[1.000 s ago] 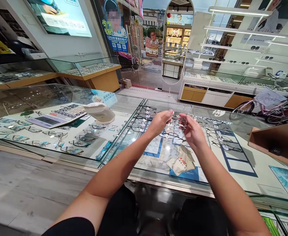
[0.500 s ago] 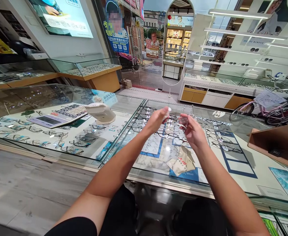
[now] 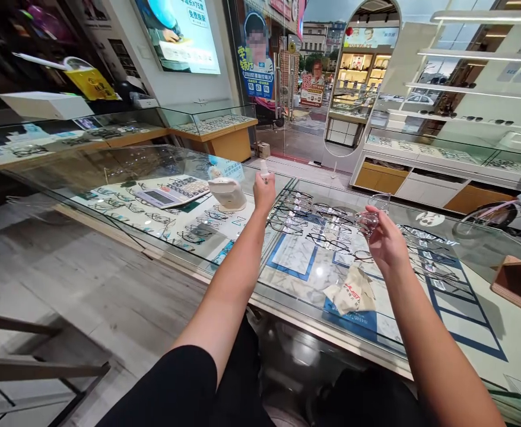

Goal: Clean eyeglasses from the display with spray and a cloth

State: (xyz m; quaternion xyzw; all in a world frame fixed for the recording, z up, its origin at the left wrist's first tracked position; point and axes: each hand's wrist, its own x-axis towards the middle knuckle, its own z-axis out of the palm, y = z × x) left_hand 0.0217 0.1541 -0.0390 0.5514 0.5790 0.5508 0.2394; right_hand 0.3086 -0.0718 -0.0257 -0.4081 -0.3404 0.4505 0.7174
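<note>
My left hand (image 3: pixel 264 193) is closed around a small white spray bottle (image 3: pixel 264 168), held upright above the glass counter near the white curved device. In my right hand (image 3: pixel 388 244) is a pair of eyeglasses (image 3: pixel 367 223) with clear lenses, pinched between thumb and fingers over the counter. The two hands are well apart. Below the right hand, a crumpled beige cloth (image 3: pixel 353 289) with red lettering lies on the glass, above a blue printed card (image 3: pixel 358 323).
Rows of eyeglass frames (image 3: pixel 329 242) lie inside the glass display counter (image 3: pixel 287 299). A calculator (image 3: pixel 165 196) and a white curved device (image 3: pixel 228 194) stand to the left. A brown wooden box (image 3: pixel 518 284) is at the right, with an oval mirror (image 3: pixel 362 77) beyond.
My left hand has moved left with the spray bottle, away from the eyeglasses. My right hand still holds the eyeglasses over the counter. The view has turned left.
</note>
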